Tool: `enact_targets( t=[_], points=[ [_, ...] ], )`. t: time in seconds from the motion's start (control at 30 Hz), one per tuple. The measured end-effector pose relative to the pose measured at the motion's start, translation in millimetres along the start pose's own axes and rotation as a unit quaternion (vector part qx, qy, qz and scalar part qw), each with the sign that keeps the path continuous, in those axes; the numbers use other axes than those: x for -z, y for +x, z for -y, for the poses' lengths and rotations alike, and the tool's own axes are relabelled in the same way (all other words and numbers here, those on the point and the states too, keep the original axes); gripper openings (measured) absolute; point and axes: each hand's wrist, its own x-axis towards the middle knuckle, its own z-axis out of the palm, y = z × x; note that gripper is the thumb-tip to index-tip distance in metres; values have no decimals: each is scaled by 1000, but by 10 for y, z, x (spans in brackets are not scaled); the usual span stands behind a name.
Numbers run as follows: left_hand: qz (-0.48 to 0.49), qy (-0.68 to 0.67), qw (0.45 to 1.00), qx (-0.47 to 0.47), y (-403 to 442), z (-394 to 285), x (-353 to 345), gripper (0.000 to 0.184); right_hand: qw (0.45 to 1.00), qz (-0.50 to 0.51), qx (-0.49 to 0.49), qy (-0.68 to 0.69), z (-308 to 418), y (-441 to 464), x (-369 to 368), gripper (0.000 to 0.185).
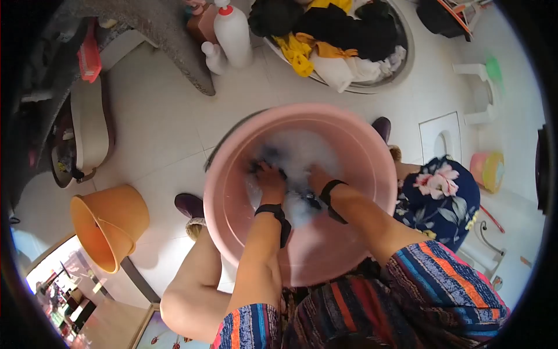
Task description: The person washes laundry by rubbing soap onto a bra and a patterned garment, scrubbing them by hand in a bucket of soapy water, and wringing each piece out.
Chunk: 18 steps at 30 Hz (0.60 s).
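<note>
Both of my hands are down in a large pink basin (229, 230) of sudsy water. My left hand (271, 178) is closed on a dark wet cloth (268, 156), with its fingertips partly lost in it. Foam (305, 148) covers the fingers of my right hand (318, 179), so what it grips, if anything, is hidden. Another dark piece of cloth (312, 199) shows in the water between the hands. Black bands circle both wrists.
A metal tub (407, 43) heaped with clothes (349, 32) stands beyond the basin, beside white bottles (232, 38). An orange bucket (110, 227) is at left. My knees and shoes flank the basin. A white stool (482, 93) and floor toilet (443, 139) are right.
</note>
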Motion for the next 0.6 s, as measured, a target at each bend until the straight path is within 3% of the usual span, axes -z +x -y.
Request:
enact_targets(
  t=[0.03, 0.07, 0.13, 0.2, 0.23, 0.3, 0.33, 0.37, 0.4, 0.43, 0.47, 0.53, 0.6],
  points=[
    [75, 42, 995, -51, 92, 62, -150, 39, 969, 76, 97, -215, -81, 71, -31, 27],
    [54, 53, 993, -89, 104, 111, -266, 34, 950, 81, 94, -287, -140, 120, -118, 25],
    [7, 79, 983, -163, 127, 201, -470, 27, 925, 85, 90, -359, -11, 140, -62, 24],
    [87, 101, 963, -232, -95, 181, 204, 27, 857, 213, 199, -425, 545, 77, 438, 26],
    [83, 105, 964, -231, -79, 141, 417, 27, 858, 208, 202, -424, 593, 120, 506, 26],
    [115, -111, 987, -20, 32, 54, 852, 28, 927, 167, 193, -275, 725, 156, 607, 26],
    [21, -178, 984, -9, -60, 37, 1015, 27, 928, 161, 202, -268, 685, 195, 560, 26],
    [-72, -243, 967, -1, -177, 22, 1190, 27, 936, 84, 233, -251, 561, 283, 440, 28],
    [-79, -237, 968, -2, -364, -22, 1530, 27, 937, 5, 257, -234, 496, 298, 380, 30],
    [-107, -422, 900, -9, -646, -95, 1967, 26, 938, 1, 261, -229, 509, 159, 350, 30],
    [-132, -591, 795, -18, -829, -135, 2241, 27, 945, -81, 252, -192, 551, 10, 330, 37],
    [-158, -637, 753, -48, -929, -30, 2443, 28, 942, -168, 248, -150, 657, -128, 364, 44],
    [-131, -624, 770, -13, -1315, -55, 2989, 21, 971, -75, 215, -69, 790, -195, 460, 41]
  ],
)
